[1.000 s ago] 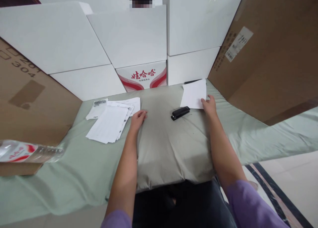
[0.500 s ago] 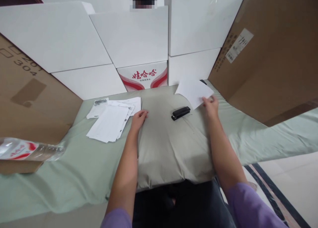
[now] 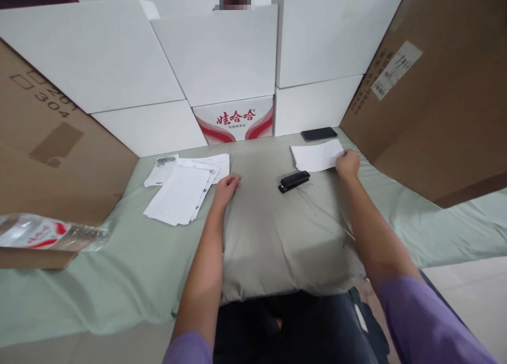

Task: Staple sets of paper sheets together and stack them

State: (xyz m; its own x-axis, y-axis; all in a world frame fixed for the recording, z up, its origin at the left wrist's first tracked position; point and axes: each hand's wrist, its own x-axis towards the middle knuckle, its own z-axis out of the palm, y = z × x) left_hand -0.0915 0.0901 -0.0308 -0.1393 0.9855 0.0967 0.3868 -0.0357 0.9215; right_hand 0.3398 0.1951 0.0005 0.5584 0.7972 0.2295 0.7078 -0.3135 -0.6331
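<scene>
My right hand (image 3: pixel 347 162) grips the right edge of a white sheet of paper (image 3: pixel 316 156) that lies flat on the green cloth. A black stapler (image 3: pixel 293 181) sits just left of that sheet, on a grey-green pillow (image 3: pixel 277 237). My left hand (image 3: pixel 225 188) rests with fingers loosely apart on the pillow's left edge, holding nothing. Beside it, to the left, lies a pile of white papers (image 3: pixel 185 187). A black phone (image 3: pixel 318 133) lies behind the sheet.
White boxes (image 3: pixel 217 57) and a red-printed carton (image 3: pixel 236 119) wall the back. Brown cardboard boxes stand at the left (image 3: pixel 43 158) and right (image 3: pixel 431 100). A plastic water bottle (image 3: pixel 51 232) lies at the left. Another person sits behind the boxes.
My right hand lifted the white sheet, turned it and laid it back down, uncovering the black phone. The left hand stayed put. The view shifted slightly.
</scene>
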